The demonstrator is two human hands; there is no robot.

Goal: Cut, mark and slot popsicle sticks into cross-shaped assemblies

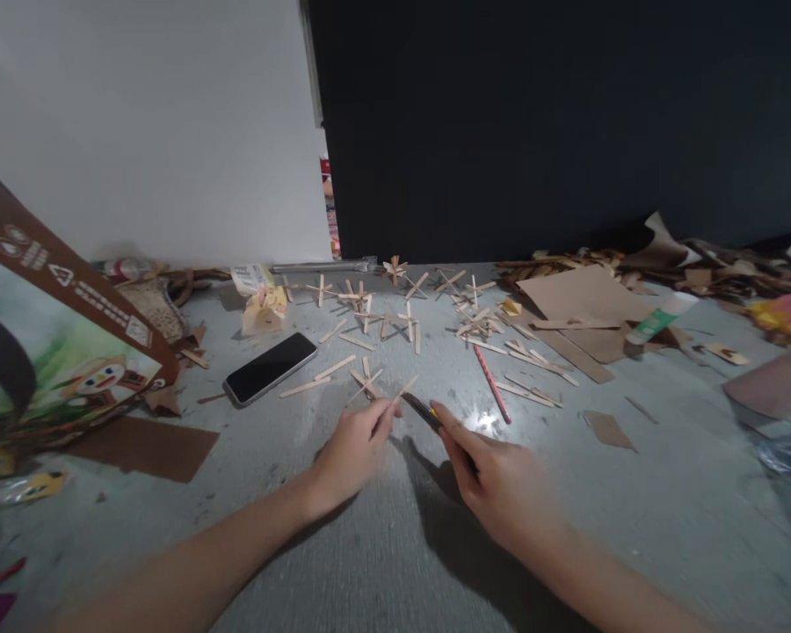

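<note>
At the middle of the floor (633, 527), 1 wooden stick (405, 388) is pinched in the left hand (352, 453) beside a dark tool (422, 411) gripped in the right hand (501, 479); stick crosses (394, 268) by the far edge are judged done, with many loose sticks (334, 367) left unworked.

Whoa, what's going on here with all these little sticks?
A person is working on a grey surface littered with small wooden sticks. The left hand pinches one thin stick, and the right hand holds a dark tool with its tip close to that stick. A phone, a red pencil and cardboard pieces lie around them.
</note>
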